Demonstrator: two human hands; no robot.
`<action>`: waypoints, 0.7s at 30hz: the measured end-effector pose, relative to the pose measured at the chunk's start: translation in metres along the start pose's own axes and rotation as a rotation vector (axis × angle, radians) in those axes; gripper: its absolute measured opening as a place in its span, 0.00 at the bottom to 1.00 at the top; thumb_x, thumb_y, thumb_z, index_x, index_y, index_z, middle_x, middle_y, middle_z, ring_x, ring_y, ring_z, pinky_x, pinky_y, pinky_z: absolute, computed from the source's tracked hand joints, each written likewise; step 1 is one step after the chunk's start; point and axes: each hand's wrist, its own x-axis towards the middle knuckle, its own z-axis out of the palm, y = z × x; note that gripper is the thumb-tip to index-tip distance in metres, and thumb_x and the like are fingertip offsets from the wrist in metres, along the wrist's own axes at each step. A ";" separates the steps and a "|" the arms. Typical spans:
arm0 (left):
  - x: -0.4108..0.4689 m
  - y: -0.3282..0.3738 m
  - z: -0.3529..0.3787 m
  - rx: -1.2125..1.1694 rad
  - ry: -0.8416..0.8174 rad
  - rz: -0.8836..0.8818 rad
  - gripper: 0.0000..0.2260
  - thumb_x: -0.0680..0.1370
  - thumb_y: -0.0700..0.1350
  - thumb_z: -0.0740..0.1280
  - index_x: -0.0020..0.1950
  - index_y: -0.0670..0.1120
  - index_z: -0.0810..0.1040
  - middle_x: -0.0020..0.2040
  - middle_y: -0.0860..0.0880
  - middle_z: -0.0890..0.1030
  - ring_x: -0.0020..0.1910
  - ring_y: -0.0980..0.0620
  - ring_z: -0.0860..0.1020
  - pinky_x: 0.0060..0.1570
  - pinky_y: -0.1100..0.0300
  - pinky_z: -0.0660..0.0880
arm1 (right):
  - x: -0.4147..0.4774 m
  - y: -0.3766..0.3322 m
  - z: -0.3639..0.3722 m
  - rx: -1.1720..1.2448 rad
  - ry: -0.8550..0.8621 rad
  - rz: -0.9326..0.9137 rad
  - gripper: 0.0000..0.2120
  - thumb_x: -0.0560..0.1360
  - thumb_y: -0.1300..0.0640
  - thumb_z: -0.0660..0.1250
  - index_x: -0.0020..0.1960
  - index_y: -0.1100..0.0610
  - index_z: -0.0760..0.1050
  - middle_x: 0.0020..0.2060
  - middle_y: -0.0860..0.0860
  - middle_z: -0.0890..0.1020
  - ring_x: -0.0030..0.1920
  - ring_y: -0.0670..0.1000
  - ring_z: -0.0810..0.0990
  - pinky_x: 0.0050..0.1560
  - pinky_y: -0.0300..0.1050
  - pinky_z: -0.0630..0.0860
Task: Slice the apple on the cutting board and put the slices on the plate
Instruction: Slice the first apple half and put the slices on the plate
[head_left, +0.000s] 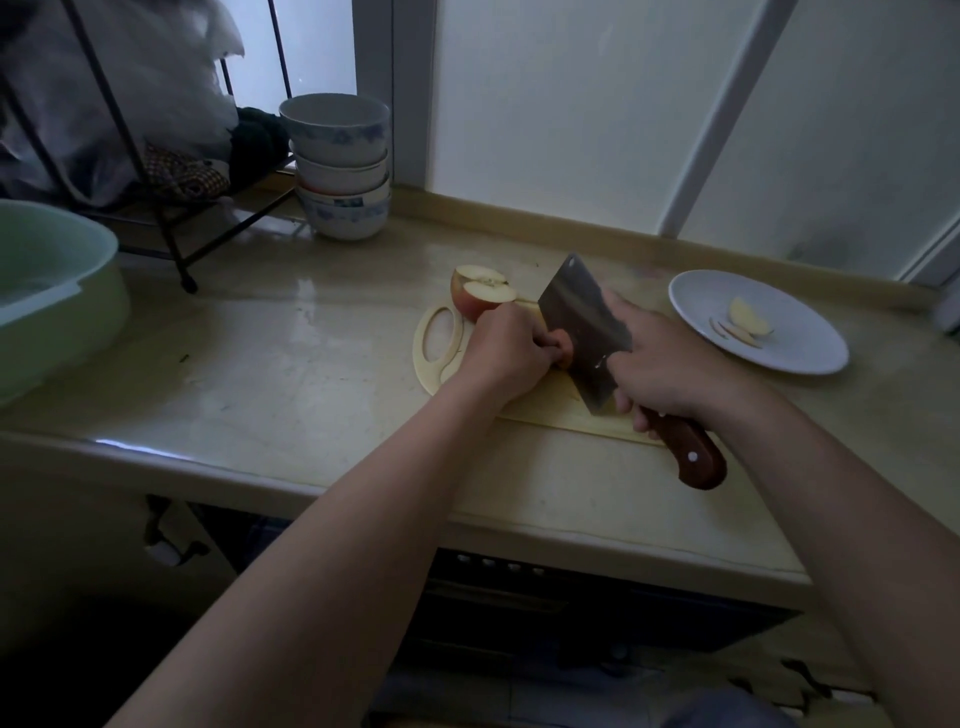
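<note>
A pale yellow cutting board (441, 358) lies on the counter. At its far end stands a large cut piece of red apple (480, 299), cut faces up. My left hand (509, 353) holds a smaller apple piece down on the board, mostly hidden under its curled fingers. My right hand (670, 364) grips the wooden handle of a cleaver (584, 327), whose blade stands against the left hand's knuckles, edge down on the hidden piece. To the right, a white plate (800, 343) carries a few apple slices (743, 325).
A stack of white bowls (340, 166) stands at the back by the window. A green basin (52, 291) sits at the left edge, a black wire rack (171, 208) behind it. The counter's front edge runs just below the board.
</note>
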 end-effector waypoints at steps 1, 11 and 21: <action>0.000 0.000 0.000 -0.007 -0.006 0.000 0.05 0.77 0.47 0.75 0.46 0.46 0.89 0.43 0.51 0.86 0.45 0.56 0.81 0.51 0.57 0.80 | 0.003 -0.001 -0.001 -0.003 -0.007 0.003 0.44 0.79 0.67 0.57 0.82 0.32 0.45 0.37 0.58 0.85 0.25 0.51 0.81 0.27 0.43 0.77; -0.002 0.001 0.000 -0.012 -0.013 0.013 0.05 0.78 0.46 0.74 0.50 0.48 0.89 0.47 0.52 0.86 0.47 0.58 0.79 0.47 0.63 0.75 | -0.005 -0.003 -0.020 -0.032 -0.126 0.017 0.42 0.80 0.67 0.56 0.81 0.31 0.48 0.33 0.59 0.83 0.25 0.53 0.79 0.27 0.46 0.78; -0.004 0.004 0.000 0.002 -0.005 0.013 0.05 0.78 0.45 0.74 0.52 0.47 0.88 0.44 0.52 0.85 0.45 0.57 0.80 0.49 0.60 0.79 | -0.019 -0.013 -0.003 -0.175 0.151 -0.157 0.40 0.81 0.61 0.56 0.83 0.35 0.41 0.44 0.56 0.82 0.28 0.55 0.84 0.32 0.54 0.85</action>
